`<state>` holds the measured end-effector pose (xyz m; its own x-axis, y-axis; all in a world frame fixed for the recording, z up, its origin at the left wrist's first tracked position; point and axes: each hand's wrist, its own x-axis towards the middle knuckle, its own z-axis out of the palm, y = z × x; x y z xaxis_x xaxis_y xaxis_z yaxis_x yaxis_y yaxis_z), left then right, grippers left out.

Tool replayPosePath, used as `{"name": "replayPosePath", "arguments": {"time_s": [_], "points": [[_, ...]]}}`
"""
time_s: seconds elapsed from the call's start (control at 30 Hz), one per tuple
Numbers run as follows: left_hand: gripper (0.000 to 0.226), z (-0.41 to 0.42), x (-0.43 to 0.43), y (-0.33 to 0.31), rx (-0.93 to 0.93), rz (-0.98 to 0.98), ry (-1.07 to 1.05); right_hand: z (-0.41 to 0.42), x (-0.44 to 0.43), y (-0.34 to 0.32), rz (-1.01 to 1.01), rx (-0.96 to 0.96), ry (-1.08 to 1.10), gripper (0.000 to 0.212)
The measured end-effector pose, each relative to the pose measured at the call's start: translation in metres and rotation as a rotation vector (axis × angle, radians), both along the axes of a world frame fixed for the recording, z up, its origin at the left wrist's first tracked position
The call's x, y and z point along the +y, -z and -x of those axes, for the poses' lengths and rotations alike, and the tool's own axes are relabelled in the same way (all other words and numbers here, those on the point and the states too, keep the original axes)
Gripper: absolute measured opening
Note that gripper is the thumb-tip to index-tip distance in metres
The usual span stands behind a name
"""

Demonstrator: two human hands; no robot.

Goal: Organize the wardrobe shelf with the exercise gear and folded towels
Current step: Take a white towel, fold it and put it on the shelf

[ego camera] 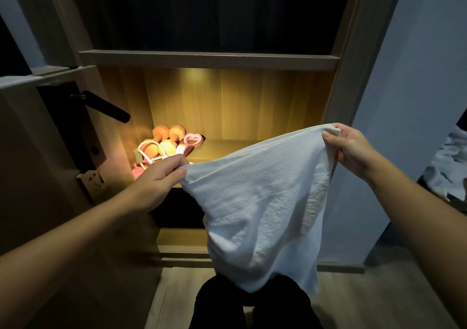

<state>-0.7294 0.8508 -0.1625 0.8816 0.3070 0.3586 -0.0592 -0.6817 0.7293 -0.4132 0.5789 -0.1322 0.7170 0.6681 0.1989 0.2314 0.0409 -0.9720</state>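
Observation:
A white towel (260,202) hangs spread in front of the wardrobe, held by its two upper corners. My left hand (161,177) pinches the left corner and my right hand (351,147) pinches the right corner, which sits higher. Behind the towel is the lit wooden shelf (222,147). At its left end lie orange dumbbells (164,139), a pink heart-shaped hand grip (193,139) and a white cord with a pale handle (149,155). The shelf's right part is partly hidden by the towel.
An open door (50,152) with a black lever handle (106,106) stands at the left, close to my left arm. A dark compartment (202,13) lies above the shelf. A white wall panel (404,101) borders the right, with pale cloth (449,167) beyond it.

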Motion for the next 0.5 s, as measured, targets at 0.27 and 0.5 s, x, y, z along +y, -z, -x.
{"name": "replayPosePath", "arguments": {"time_s": [0.27, 0.5], "points": [[0.024, 0.005, -0.011, 0.001, 0.083, -0.464, 0.011, 0.014, 0.005, -0.003, -0.006, 0.034, 0.016, 0.042], [0.023, -0.018, -0.024, 0.001, 0.125, -0.72, 0.097, 0.022, 0.018, -0.023, 0.038, -0.037, 0.129, 0.01]]}}
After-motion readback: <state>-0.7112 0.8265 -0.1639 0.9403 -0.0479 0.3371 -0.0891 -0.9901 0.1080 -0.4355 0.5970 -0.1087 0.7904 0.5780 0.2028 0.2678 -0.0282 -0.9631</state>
